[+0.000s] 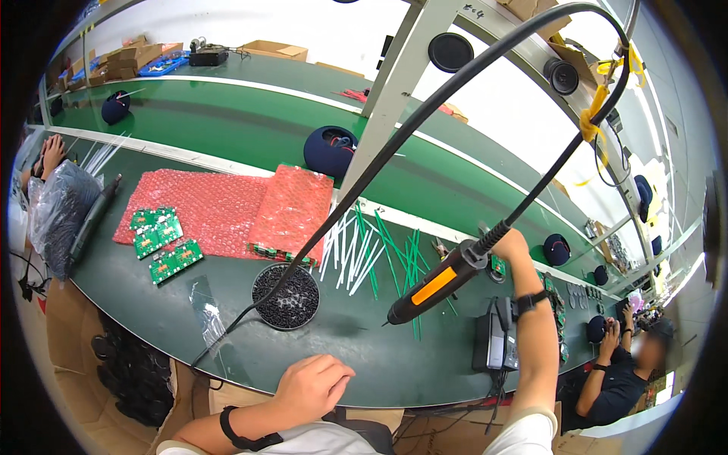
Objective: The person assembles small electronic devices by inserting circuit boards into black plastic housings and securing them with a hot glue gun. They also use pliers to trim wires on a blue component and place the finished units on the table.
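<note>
My left hand (pixel 312 388) is over the near table edge, its fingers loosely curled in; nothing shows in it. Stretched far forward to the right, my right hand (pixel 509 246) is beside a small green circuit board (pixel 497 267). Its fingers are partly hidden behind a black electric screwdriver (pixel 438 282) with an orange strip. That tool hangs tilted on a thick black cable, tip down to the left. Between my hands and the back edge lie white strips (pixel 350 254) and green strips (pixel 410 262). A round dish of small black parts (pixel 286 326) stands left of them.
Pink bubble wrap (pixel 201 208) and several green circuit boards (pixel 176 260) lie on the left. A grey-black device (pixel 497 341) stands below my right forearm. Behind runs a green belt (pixel 250 121) with dark blue round housings (pixel 331 152). A co-worker (pixel 618 371) sits at right.
</note>
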Available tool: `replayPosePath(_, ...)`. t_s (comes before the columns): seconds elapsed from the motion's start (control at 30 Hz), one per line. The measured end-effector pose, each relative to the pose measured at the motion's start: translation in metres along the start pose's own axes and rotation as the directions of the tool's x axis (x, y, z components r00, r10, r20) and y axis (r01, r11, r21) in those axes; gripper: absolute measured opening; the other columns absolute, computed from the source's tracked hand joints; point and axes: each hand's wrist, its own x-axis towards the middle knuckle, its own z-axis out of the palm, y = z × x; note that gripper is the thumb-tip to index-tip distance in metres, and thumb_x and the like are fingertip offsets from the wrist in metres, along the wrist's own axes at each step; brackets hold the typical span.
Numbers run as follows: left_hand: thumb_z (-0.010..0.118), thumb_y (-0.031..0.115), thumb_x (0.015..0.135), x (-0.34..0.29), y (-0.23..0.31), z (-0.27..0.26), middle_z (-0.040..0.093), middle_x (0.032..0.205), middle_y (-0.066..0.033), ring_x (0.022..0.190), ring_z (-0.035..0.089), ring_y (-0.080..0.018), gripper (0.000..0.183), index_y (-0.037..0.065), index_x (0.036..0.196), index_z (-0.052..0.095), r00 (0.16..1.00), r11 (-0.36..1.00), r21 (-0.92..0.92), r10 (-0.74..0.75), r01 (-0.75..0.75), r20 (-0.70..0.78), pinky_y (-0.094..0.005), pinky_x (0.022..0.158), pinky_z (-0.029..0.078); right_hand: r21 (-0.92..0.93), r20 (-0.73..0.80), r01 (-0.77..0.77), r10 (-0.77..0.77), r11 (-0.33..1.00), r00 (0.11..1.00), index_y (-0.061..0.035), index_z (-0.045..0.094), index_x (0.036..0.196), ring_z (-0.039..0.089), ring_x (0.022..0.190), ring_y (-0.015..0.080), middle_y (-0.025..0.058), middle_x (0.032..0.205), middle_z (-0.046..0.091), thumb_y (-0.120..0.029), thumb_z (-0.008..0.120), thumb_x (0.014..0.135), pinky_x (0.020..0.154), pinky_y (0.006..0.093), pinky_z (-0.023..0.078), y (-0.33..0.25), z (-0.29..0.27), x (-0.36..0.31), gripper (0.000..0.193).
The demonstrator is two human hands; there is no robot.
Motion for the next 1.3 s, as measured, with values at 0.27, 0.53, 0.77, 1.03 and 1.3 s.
replayPosePath(0.27,0.076,0.004,0.081,0.001,-0.002,0.0,0.068,0.087,-0.005,0.079,0.068,-0.0253,0.011,0.008,0.091,0.074,0.997,0.996,0.063,0.064,-0.066,0.032,-0.0375,0.068,0.056,-0.002,0.095,-0.123,0.122,0.992,0.988,0.0045,0.073,0.097,0.073,0.1,0.0416,0.0281,0.103,0.075,-0.044,0.089,0.062,0.091,0.0451,0.057,0.068,0.007,-0.039,0.062)
replayPosePath(0.53,0.077,0.005,0.08,0.0,-0.004,0.0,0.069,0.088,-0.003,0.079,0.067,-0.0236,0.014,0.009,0.093,0.074,0.998,0.996,0.069,0.054,-0.056,0.028,-0.0366,0.068,0.055,-0.102,-0.044,-0.214,0.21,0.972,0.977,0.0092,0.073,0.104,0.073,0.1,0.0416,0.0311,0.108,0.074,-0.049,0.092,0.063,0.089,0.0468,0.058,0.086,0.019,-0.025,0.073)
replayPosePath(0.77,0.078,0.006,0.08,-0.001,-0.005,0.001,0.068,0.09,-0.0016,0.08,0.065,-0.0222,0.018,0.011,0.097,0.074,0.995,0.994,0.082,0.067,-0.074,0.075,-0.0355,0.07,0.054,-0.292,-0.048,0.0,-0.014,0.956,0.999,0.0045,0.065,0.12,0.066,0.118,0.04,0.0255,0.123,0.07,-0.043,0.09,0.076,0.097,0.0475,0.055,0.035,0.003,-0.006,0.069)
replayPosePath(1.03,0.077,0.006,0.081,0.0,-0.001,0.0,0.067,0.089,-0.0019,0.079,0.064,-0.0224,0.017,0.01,0.097,0.073,0.996,0.99,0.13,0.053,-0.062,0.077,-0.0354,0.07,0.054,0.321,-0.407,0.759,-0.642,0.566,0.65,-0.0033,0.051,0.145,0.052,0.138,0.0409,0.0224,0.148,0.056,-0.021,0.085,0.081,0.117,0.0457,0.043,-0.262,0.005,0.012,0.074)
replayPosePath(1.3,0.075,0.005,0.083,-0.003,-0.004,-0.003,0.067,0.086,-0.0068,0.079,0.067,-0.0275,0.012,0.007,0.095,0.073,0.999,0.995,0.094,0.026,-0.028,0.021,-0.0383,0.071,0.055,0.331,-0.377,0.579,-0.457,0.745,0.805,-0.0141,0.063,0.13,0.064,0.121,0.0398,0.0161,0.126,0.068,-0.024,0.082,0.077,0.098,0.0488,0.056,-0.315,0.057,0.049,0.057)
